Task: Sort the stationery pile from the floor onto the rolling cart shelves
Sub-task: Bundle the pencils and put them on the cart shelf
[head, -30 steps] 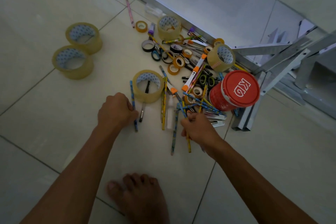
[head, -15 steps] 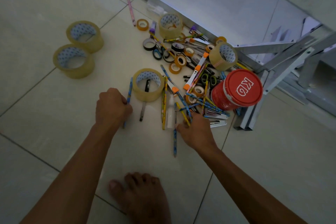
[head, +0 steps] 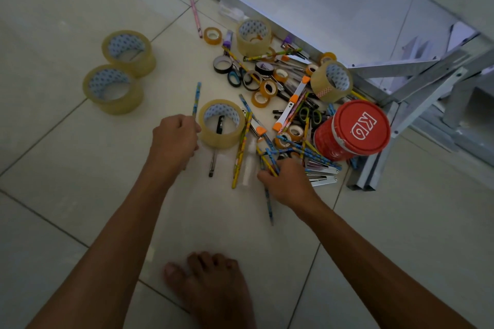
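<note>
Your left hand (head: 175, 136) and right hand (head: 287, 180) are both bare — no gloves, rings, watch or bracelet. Your forearms show uncovered to the frame's lower edge, no sleeve reaching them. At six o'clock your foot (head: 211, 288) is bare too — five toes showing.

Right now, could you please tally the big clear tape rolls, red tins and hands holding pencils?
Big tape rolls: 5
Red tin: 1
Hands holding pencils, left hand and right hand: 2
Total: 8
</note>
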